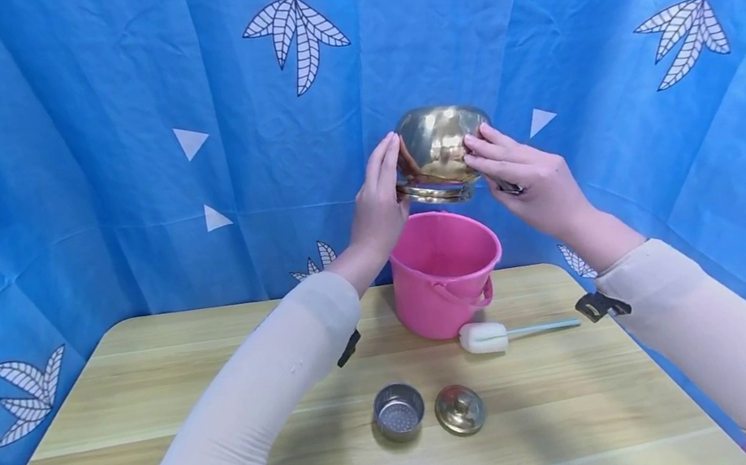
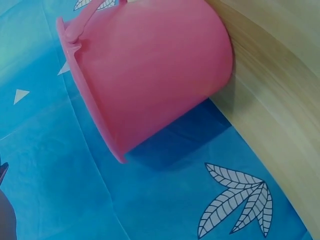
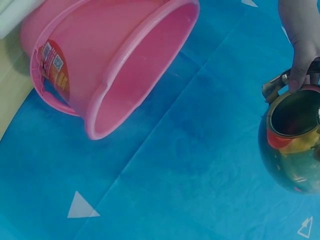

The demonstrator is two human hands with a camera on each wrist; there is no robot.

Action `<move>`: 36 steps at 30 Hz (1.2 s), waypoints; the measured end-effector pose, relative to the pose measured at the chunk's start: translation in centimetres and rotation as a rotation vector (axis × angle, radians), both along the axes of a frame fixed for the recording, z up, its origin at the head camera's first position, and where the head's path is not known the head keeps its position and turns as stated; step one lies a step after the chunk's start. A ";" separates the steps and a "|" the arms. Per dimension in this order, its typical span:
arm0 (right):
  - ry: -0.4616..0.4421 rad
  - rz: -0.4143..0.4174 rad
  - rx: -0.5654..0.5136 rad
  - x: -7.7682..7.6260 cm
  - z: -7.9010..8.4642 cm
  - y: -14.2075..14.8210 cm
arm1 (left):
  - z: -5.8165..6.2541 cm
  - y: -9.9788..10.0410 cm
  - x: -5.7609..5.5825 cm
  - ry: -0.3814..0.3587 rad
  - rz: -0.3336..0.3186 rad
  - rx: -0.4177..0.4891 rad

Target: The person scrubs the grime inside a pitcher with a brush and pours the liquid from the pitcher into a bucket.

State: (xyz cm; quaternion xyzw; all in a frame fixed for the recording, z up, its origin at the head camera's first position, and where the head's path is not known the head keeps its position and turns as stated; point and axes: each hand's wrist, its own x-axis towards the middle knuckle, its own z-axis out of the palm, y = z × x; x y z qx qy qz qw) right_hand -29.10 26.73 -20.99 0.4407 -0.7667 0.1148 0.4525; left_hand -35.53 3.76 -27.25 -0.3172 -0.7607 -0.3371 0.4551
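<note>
A brass-coloured teapot (image 1: 441, 143) is held up between both hands, mouth down, above the pink bucket (image 1: 429, 299). My left hand (image 1: 377, 203) grips its left side near the rim. On the right side, my right hand (image 1: 531, 181) holds it with fingers spread over the curved body. The right wrist view shows the shiny teapot (image 3: 295, 155) with its round dark mouth, and a hand (image 3: 300, 45) curled about a dark handle with a metal fitting. In the left wrist view the bucket (image 2: 155, 70) fills the top, and the teapot is out of frame.
On the wooden table (image 1: 171, 398) stand a small metal strainer cup (image 1: 399, 411) and a brass lid (image 1: 459, 410) with a knob. A white sponge brush (image 1: 485, 338) with a pale blue handle lies before the bucket. A blue patterned curtain (image 1: 128, 142) hangs close behind.
</note>
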 end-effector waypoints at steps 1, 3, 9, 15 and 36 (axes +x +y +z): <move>0.000 -0.002 0.000 0.0 -0.1 0.0 | 0.0 0.0 0.0 -0.004 0.000 -0.001; 0.001 -0.006 0.001 -0.1 -0.1 0.0 | -0.1 -0.1 0.0 -0.003 0.004 -0.004; -0.014 -0.008 0.004 0.0 -0.2 0.0 | -0.3 -0.1 0.0 0.007 0.001 0.000; -0.019 0.005 -0.002 0.0 -0.4 -0.1 | -0.6 -0.2 0.0 -0.022 0.001 -0.004; -0.016 -0.009 0.005 0.0 -0.9 -0.4 | -1.1 -0.3 0.1 -0.032 -0.001 0.004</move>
